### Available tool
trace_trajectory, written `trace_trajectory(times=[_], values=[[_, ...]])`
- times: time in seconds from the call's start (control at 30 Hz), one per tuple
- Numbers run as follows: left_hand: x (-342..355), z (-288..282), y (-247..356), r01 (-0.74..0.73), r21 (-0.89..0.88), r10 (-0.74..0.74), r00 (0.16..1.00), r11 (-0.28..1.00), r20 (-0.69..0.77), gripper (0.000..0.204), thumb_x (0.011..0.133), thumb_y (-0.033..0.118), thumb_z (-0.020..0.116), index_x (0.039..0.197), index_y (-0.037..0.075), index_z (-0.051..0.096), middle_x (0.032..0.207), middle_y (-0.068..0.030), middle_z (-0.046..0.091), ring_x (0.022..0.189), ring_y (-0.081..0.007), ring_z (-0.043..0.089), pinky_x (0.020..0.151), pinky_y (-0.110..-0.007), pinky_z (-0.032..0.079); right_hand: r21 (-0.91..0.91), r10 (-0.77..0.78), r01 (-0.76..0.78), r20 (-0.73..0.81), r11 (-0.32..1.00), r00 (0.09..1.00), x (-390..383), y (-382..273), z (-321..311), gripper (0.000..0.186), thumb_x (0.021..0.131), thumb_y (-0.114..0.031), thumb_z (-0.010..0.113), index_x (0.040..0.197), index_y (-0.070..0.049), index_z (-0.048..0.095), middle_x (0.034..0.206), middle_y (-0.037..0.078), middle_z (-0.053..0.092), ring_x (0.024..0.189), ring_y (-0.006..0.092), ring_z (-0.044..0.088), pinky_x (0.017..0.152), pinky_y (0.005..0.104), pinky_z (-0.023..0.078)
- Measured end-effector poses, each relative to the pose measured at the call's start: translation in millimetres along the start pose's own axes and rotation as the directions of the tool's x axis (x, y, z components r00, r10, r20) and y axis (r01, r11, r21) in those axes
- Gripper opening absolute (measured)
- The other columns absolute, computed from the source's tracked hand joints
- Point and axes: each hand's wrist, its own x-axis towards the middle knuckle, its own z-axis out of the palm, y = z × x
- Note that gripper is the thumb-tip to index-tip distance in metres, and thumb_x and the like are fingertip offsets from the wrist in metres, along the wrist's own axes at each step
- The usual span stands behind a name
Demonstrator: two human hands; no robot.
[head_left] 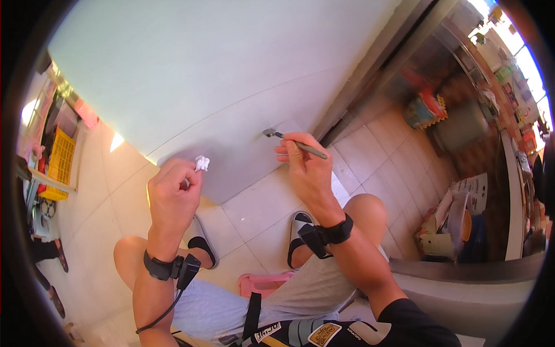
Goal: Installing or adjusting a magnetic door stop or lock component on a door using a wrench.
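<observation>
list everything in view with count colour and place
Crumpled wad: 1, white, left of centre
Thin-handled tool: 1, grey, centre
Flat panel: 1, whitish, ahead
Floor tiles: many, beige, below
Crate: 1, yellow, left
Plastic item: 1, pink, lower centre
Container: 1, blue and red, upper right
Other person's feet: 2, dark footwear, left edge
Shelf clutter: uncountable, mixed, right edge
Wrist straps: 2, black, lower half
Shoes: 2, dark and pale, floor
Shorts: 1, grey, bottom
Left fingers: 1 set, around wad
Right fingers: 1 set, around tool

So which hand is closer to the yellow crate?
Left. The left hand, pinching a white wad, is right of the yellow crate; the right hand, holding a tool, is even farther right.
</observation>
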Motion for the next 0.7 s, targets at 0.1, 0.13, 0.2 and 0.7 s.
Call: trace_trajectory(times=[0.1,0.13,0.2,0.7], values=[[0.6,0.3,-3.4,-0.041,0.012,0.041,0.999,0.999,-0.003,0.025,0.081,-0.009,0.078,0.074,0.001,0.056,0.085,-0.006,0.07,0.055,-0.0154,0.058,0.049,-0.026,0.046,0.069,0.038,-0.036,-0.017,0.997,0.999,4.5,-6.9,1.7,0.013,0.106,-0.001,0.06,0.113,0.006,0.068,0.101,0.012,0.071,0.088,0.0217,0.077,0.074,0.0314,0.064],[-0.3,1.1,0.0,-0.025,-0.011,0.025,1.0,1.0,-0.007,0.027,0.081,-0.01,0.078,0.074,0.0,0.054,0.084,-0.0061,0.069,0.056,-0.0128,0.056,0.05,-0.025,0.044,0.055,-0.06,0.063,-0.061,0.996,0.996,6.0,-8.4,-4.1,0.013,0.106,-0.002,0.06,0.114,0.005,0.068,0.101,0.012,0.071,0.088,0.0212,0.076,0.074,0.0314,0.064],[0.4,1.8,2.6,-0.008,-0.037,0.007,1.0,0.999,-0.01,0.029,0.081,-0.012,0.079,0.073,0.0,0.053,0.083,-0.0061,0.068,0.057,-0.0101,0.055,0.051,-0.024,0.043,0.034,-0.156,0.161,-0.102,0.986,0.982,10.7,-3.2,-10.0,0.013,0.106,-0.002,0.06,0.114,0.005,0.069,0.1,0.012,0.071,0.088,0.0207,0.076,0.074,0.0314,0.064],[3.2,-0.9,0.7,-0.027,-0.052,0.027,1.0,0.998,0.006,0.027,0.082,-0.013,0.078,0.075,0.0,0.055,0.086,-0.0064,0.068,0.061,-0.0104,0.058,0.05,-0.024,0.047,0.145,-0.015,0.048,-0.219,0.988,0.975,43.4,7.7,-42.3,0.03,0.112,-0.021,0.051,0.115,0.006,0.064,0.101,0.015,0.069,0.09,0.0223,0.073,0.076,0.0341,0.062]])
